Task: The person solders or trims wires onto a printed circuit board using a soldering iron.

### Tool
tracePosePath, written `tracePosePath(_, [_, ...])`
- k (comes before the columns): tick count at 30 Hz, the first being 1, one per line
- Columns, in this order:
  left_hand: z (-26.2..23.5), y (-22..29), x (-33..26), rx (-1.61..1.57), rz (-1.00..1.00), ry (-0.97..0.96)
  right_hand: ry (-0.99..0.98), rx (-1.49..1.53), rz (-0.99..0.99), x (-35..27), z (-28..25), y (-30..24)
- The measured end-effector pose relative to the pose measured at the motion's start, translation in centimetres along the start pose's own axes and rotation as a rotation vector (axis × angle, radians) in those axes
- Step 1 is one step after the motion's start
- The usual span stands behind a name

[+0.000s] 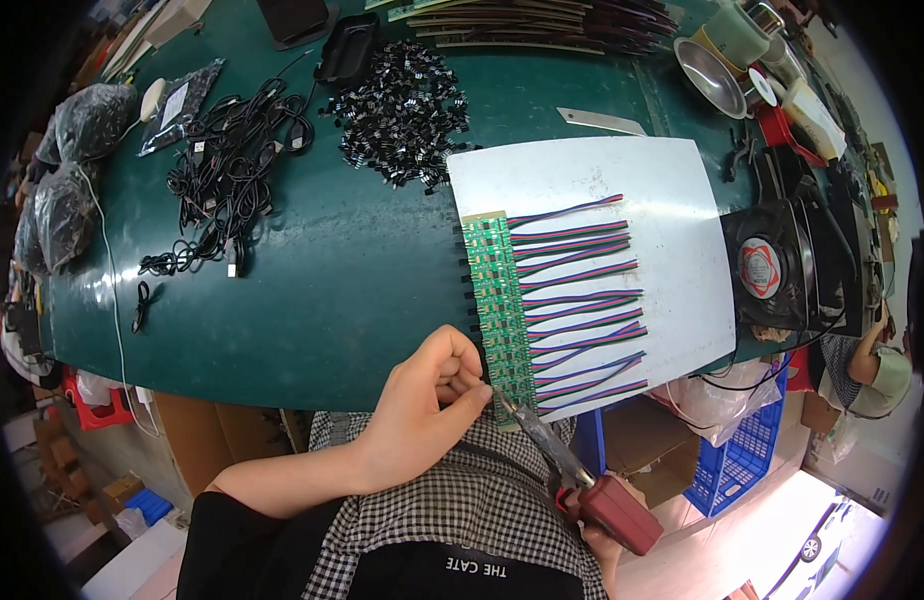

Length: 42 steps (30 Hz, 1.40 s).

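A strip-shaped panel of joined green circuit boards (499,310) lies on a white sheet (672,260), with small black connectors along its left edge. Bundles of coloured wires (582,312) run off the panel's right side. My left hand (427,405) is closed in a pinch beside the near left end of the panel; whatever its fingertips hold is too small to make out. Below the table edge, my right hand (597,540) grips a soldering gun (622,515) with a dark red body. Its tip reaches the near end of the panel, close to my left fingertips.
A heap of small black connectors (402,115) and tangled black USB cables (227,165) lie on the green table (332,300). At the right stand a fan (767,265) and a metal bowl (710,78). A blade (600,121) lies behind the sheet. Another person (875,365) is at far right.
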<state>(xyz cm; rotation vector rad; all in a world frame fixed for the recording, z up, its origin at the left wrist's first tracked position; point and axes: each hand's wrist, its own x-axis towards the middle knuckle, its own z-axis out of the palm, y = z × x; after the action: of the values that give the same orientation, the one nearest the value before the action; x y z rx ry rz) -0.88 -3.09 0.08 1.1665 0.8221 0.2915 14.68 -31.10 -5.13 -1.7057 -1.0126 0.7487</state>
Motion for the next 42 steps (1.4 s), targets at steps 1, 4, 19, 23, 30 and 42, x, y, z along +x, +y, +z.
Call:
tracePosePath(1, [0.0, 0.0, 0.0, 0.003, -0.002, -0.001, -0.024, -0.027, 0.006, 0.0, -0.2, -0.2])
tracePosePath(4, [0.1, -0.1, 0.0, -0.004, 0.003, -0.002, -0.056, 0.098, 0.123, -0.2, -0.5, -0.5])
tracePosePath(19, [0.0, 0.0, -0.1, 0.005, 0.005, 0.014, -0.028, 0.039, 0.059, -0.7, -0.3, 0.6])
tracePosePath(23, [0.2, -0.1, 0.1, 0.010, 0.005, 0.004, 0.119, 0.220, 0.159, -0.1, 1.1, -1.7])
tracePosePath(30, [0.4, -0.4, -0.3, -0.060, 0.008, 0.067, 0.476, 0.688, 0.067, 2.5, -0.1, -2.4])
tracePosePath(42, [-0.3, 0.8, -0.5, 0.044, 0.072, 0.053, 0.811, 1.409, -0.168, 10.5, -9.8, 2.7])
